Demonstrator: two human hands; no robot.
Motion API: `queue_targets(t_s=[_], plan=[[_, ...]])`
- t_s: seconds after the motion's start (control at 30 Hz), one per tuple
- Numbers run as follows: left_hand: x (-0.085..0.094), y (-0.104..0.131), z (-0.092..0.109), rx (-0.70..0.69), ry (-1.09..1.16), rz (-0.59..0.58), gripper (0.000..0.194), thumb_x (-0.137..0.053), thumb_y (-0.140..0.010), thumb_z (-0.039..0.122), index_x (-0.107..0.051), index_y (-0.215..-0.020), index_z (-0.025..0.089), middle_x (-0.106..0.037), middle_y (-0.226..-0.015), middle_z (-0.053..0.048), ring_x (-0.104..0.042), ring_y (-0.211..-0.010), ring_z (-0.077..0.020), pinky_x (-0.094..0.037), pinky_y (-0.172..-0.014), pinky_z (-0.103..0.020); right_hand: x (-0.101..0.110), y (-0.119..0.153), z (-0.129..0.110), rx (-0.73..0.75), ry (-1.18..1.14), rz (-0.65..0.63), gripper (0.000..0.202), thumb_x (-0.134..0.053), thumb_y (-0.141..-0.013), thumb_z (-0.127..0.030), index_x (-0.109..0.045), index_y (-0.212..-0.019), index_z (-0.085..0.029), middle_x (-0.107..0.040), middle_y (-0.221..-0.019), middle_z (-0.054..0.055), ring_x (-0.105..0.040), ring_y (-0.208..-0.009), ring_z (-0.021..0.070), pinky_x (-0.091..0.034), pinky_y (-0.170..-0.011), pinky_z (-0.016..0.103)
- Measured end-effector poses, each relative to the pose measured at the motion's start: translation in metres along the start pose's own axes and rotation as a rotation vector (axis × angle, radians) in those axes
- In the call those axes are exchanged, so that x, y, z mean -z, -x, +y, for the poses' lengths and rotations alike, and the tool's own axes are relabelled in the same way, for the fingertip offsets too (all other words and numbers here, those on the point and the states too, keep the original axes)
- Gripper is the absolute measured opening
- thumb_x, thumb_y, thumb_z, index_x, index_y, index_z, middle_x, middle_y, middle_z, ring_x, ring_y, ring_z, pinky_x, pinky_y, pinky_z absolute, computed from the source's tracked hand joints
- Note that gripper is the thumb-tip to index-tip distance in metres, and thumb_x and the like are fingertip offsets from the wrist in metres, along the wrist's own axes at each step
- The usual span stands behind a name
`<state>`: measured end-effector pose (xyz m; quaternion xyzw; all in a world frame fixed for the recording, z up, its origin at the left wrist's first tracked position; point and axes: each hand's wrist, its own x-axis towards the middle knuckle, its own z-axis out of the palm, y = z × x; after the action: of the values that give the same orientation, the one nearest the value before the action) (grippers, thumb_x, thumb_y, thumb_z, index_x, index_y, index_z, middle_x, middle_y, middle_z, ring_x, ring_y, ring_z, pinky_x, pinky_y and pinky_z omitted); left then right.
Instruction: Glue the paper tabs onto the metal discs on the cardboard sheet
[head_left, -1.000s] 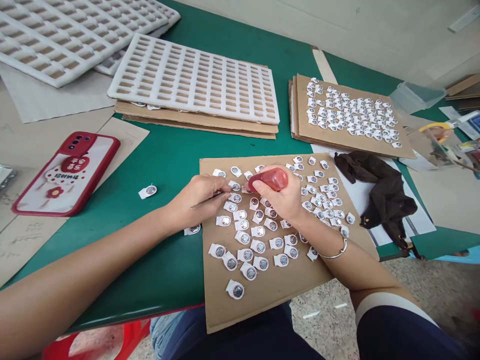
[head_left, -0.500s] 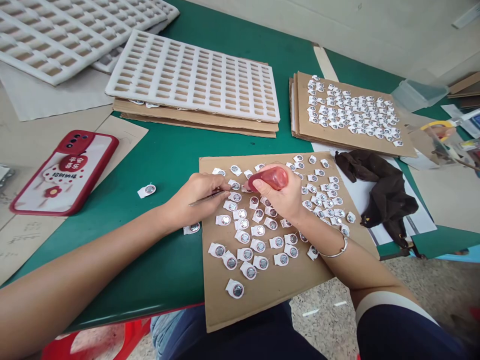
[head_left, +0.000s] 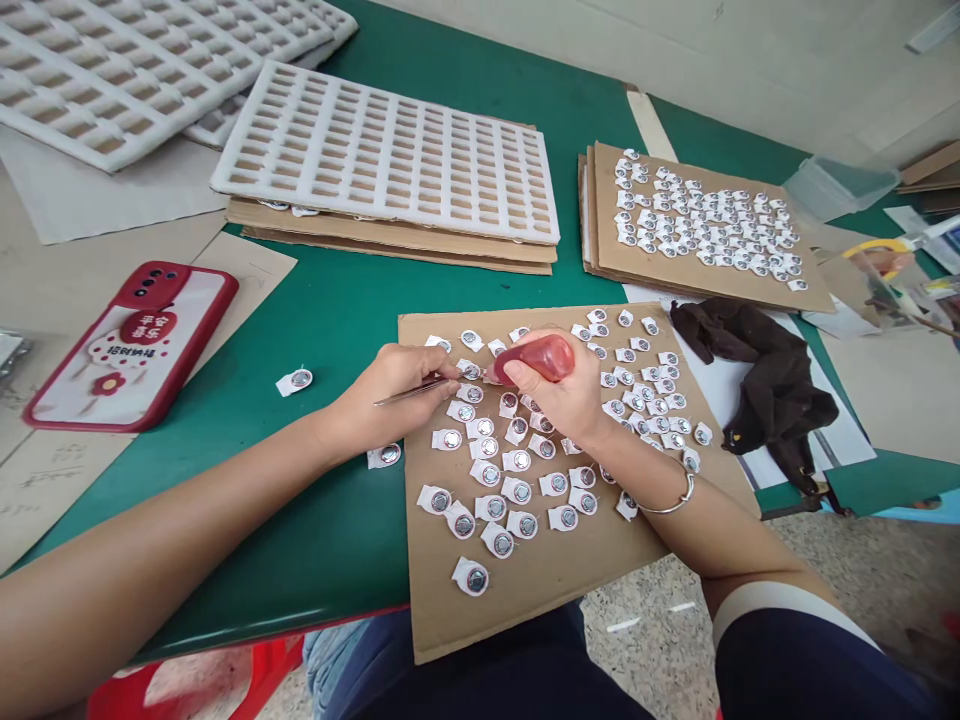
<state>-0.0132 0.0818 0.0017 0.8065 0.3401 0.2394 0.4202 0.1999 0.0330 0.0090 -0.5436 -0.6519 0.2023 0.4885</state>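
Note:
My left hand pinches thin metal tweezers over the left part of a cardboard sheet. In my right hand is a red squeeze bottle, its tip pointing left toward a small round metal piece on a white tab near the tweezers' end. The exact contact at the tips is too small to tell. Several similar pieces lie spread over the sheet. One tabbed piece rests on the green table left of my hand, another just below it.
White slotted trays lie on cardboard at the back. A cardboard stack bears more tabbed pieces at back right. A red-cased phone is at left. Dark cloth, a clear plastic box and yellow-handled scissors lie at right.

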Motion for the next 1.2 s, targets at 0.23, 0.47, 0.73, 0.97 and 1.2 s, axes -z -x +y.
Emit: queue_targets(t_s=[0.23, 0.47, 0.73, 0.97, 1.2], plan=[[-0.0023, -0.0006, -0.0066, 0.046, 0.064, 0.016, 0.009, -0.060, -0.079, 0.022, -0.065, -0.083, 0.016, -0.068, -0.078, -0.003, -0.064, -0.068, -0.0143, -0.049, -0.058, -0.023, 0.0000, 0.0011, 0.0019, -0.026, -0.057, 0.001, 0.026, -0.070, -0.075, -0.041, -0.060, -0.087, -0.020, -0.063, -0.086, 0.000, -0.061, -0.077, 0.0136, -0.052, -0.074, 0.027], [-0.0033, -0.0007, -0.0099, 0.064, 0.061, 0.018, 0.011, -0.060, -0.079, 0.024, -0.065, -0.085, 0.016, -0.069, -0.080, -0.004, -0.064, -0.070, -0.0149, -0.050, -0.059, -0.023, -0.0001, 0.0008, 0.0021, -0.065, -0.043, -0.013, 0.028, -0.069, -0.075, -0.043, -0.059, -0.087, -0.020, -0.063, -0.085, 0.000, -0.063, -0.075, 0.0148, -0.053, -0.074, 0.029], [-0.0005, -0.0024, -0.0079, 0.144, 0.081, 0.006, 0.011, -0.060, -0.078, 0.025, -0.066, -0.083, 0.017, -0.068, -0.078, -0.002, -0.062, -0.066, -0.0126, -0.046, -0.055, -0.020, -0.0011, 0.0003, 0.0006, -0.019, -0.095, -0.005, 0.023, -0.072, -0.075, -0.034, -0.061, -0.087, -0.019, -0.063, -0.083, 0.000, -0.061, -0.074, 0.0131, -0.051, -0.071, 0.026], [0.0009, -0.0044, -0.0062, 0.238, 0.172, -0.003, 0.014, -0.062, -0.077, 0.029, -0.065, -0.082, 0.016, -0.068, -0.078, -0.003, -0.061, -0.067, -0.0134, -0.046, -0.057, -0.022, -0.0017, -0.0009, 0.0002, 0.005, -0.115, -0.019, 0.022, -0.073, -0.075, -0.033, -0.061, -0.088, -0.020, -0.063, -0.084, -0.001, -0.060, -0.076, 0.0130, -0.050, -0.073, 0.027], [0.0024, -0.0046, -0.0058, 0.261, 0.179, -0.013, 0.017, -0.063, -0.076, 0.032, -0.066, -0.084, 0.016, -0.068, -0.079, -0.004, -0.060, -0.068, -0.0143, -0.047, -0.059, -0.023, -0.0015, -0.0016, -0.0018, 0.018, -0.125, -0.050, 0.018, -0.072, -0.076, -0.031, -0.061, -0.087, -0.020, -0.062, -0.084, -0.001, -0.059, -0.077, 0.0129, -0.049, -0.073, 0.028]])
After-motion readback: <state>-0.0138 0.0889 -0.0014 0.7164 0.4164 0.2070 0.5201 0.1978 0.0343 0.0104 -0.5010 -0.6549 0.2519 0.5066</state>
